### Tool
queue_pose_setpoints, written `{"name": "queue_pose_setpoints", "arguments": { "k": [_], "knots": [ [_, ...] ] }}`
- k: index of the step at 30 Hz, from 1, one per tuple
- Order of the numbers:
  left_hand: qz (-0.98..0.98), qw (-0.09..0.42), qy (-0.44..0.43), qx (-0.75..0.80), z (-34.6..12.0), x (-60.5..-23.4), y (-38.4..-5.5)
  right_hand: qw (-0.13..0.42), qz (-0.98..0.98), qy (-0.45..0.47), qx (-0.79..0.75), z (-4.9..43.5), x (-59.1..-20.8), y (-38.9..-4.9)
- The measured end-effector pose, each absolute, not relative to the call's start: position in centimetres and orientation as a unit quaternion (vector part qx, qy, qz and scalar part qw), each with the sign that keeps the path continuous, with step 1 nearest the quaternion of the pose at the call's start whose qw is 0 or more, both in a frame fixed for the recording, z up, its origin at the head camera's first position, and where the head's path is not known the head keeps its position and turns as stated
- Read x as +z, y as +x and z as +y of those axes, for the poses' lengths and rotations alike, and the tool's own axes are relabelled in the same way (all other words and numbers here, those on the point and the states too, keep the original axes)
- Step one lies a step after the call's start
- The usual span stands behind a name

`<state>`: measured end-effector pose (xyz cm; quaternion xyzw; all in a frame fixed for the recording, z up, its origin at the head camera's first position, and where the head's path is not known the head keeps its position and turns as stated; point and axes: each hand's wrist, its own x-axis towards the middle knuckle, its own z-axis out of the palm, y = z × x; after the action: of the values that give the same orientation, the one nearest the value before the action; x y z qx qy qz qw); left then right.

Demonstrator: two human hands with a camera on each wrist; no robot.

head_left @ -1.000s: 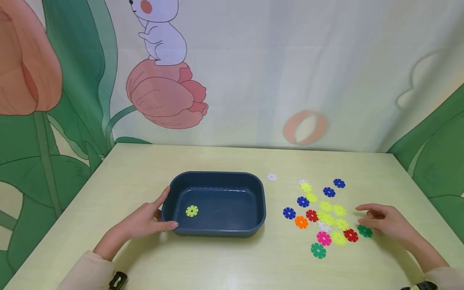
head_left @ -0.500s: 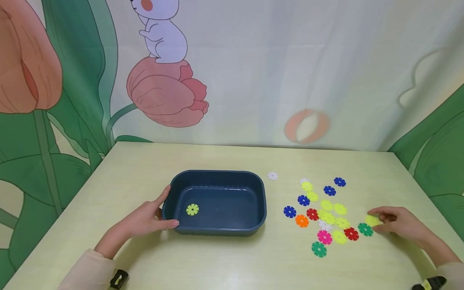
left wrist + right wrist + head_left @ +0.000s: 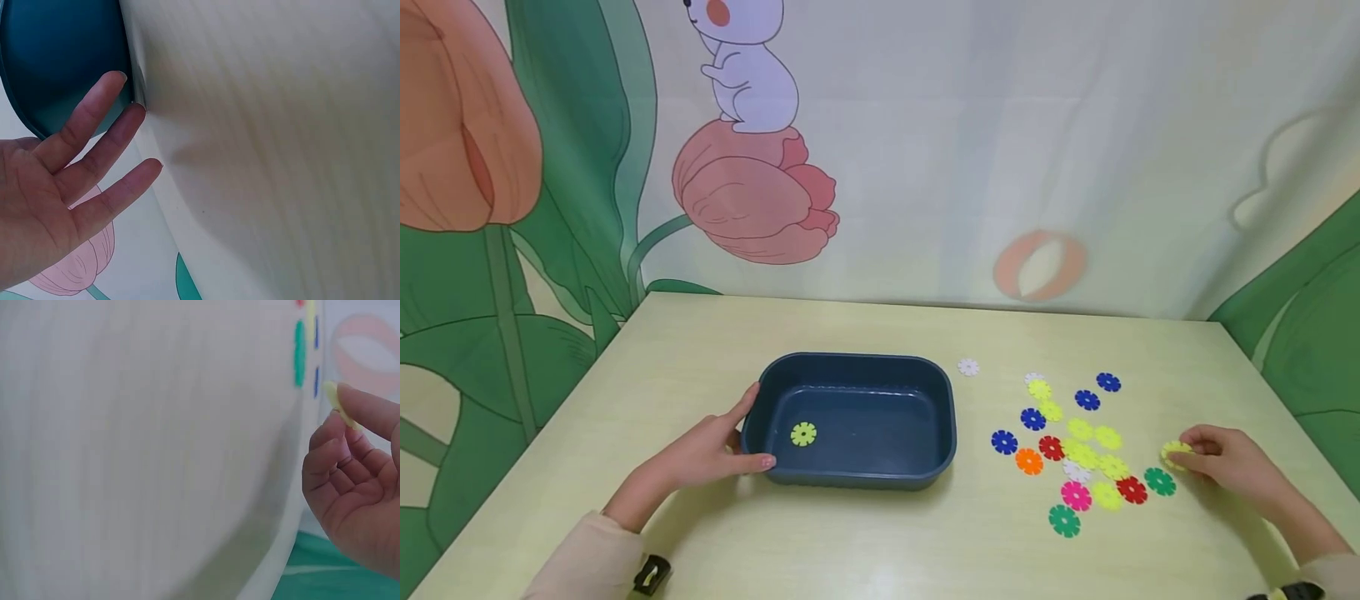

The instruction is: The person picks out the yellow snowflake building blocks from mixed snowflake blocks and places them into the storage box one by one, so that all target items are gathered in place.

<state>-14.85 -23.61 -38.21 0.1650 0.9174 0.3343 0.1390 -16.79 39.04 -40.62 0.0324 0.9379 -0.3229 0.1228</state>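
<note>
At a pale wood-grain table (image 3: 865, 546), a person's right hand (image 3: 1231, 460) pinches a yellow snowflake disc (image 3: 1173, 451), apparently mid-pickup; well to its left, the left hand (image 3: 703, 454), fingers extended, rests against a navy tray (image 3: 865, 481). The next move likely calls for a steady, light pinch.

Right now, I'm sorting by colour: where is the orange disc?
In the head view, the orange disc lies on the table right of the tray, between a blue disc and a red disc.
</note>
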Motion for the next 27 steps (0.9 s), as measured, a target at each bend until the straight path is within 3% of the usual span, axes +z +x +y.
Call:
{"name": "queue_pose_setpoints", "arguments": {
  "k": [27],
  "knots": [
    [0.915,0.135,0.164,0.343,-23.6,-38.4,-14.8,0.081,0.878,-0.043,-0.470,25.8,-37.0,-17.2]
  ]
}}
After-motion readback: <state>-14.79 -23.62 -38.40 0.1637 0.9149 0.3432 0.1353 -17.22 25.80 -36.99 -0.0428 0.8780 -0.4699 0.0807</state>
